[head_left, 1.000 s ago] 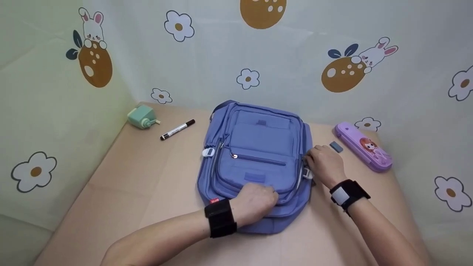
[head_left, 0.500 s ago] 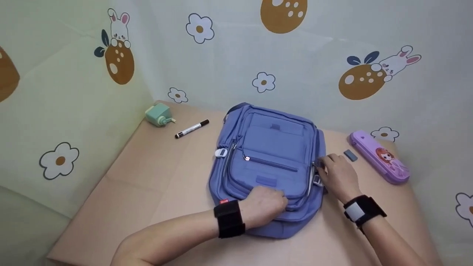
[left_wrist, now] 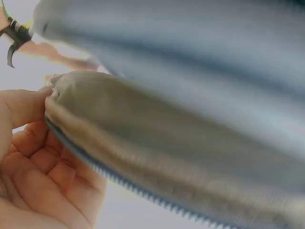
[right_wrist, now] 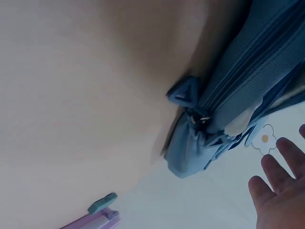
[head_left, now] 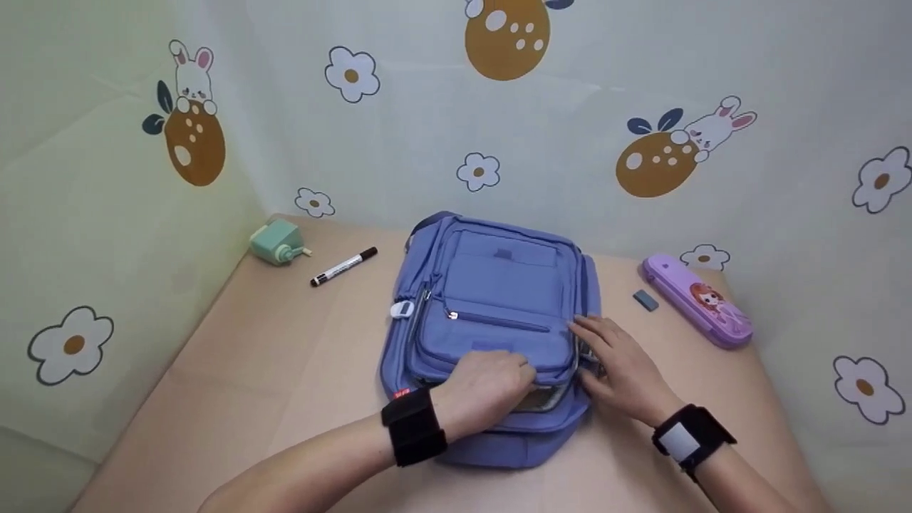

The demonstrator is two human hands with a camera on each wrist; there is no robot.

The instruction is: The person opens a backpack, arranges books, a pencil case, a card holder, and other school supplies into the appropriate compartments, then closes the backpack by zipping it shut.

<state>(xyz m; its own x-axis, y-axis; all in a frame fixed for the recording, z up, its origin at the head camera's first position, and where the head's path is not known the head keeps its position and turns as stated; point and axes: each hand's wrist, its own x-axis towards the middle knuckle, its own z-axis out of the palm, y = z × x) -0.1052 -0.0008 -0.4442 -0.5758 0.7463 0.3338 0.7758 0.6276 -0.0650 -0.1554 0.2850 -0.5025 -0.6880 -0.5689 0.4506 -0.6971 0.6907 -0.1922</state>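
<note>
Nearest me, the person's left hand (head_left: 484, 388) sits on the near end of the blue backpack (head_left: 499, 285), fingers curled round the edge of the front pocket flap and lifting it; a gap w/ grey lining shows under the knuckles. In the left wrist view the thumb and fingers (left_wrist: 28, 157) pinch that zippered edge, fabric very close and blurred. The right hand (head_left: 616, 363) is just beside it at the bag's right side, fingers straight and spread, lying on the backpack near the zip track, holding nothing. The right wrist view shows open fingertips (right_wrist: 281, 191) off the fabric, w/ the bag's corner and a strap tab ahead; can't tell from that view alone where they touch.

The backpack lies flat, front up, mid-table (head_left: 285, 370), top handle pointing to the far wall. A white zip pull (head_left: 402, 310) hangs at its left side.

Further back on the right: a small grey eraser (head_left: 645, 300), apart from the bag, then a purple pencil case (head_left: 697, 301) just beyond it near the wall. Far left: a black-capped marker (head_left: 343, 266), and past it in the corner a green sharpener (head_left: 276, 242). Behind, a wall sheet w/ bunnies and flowers (head_left: 479, 172).
</note>
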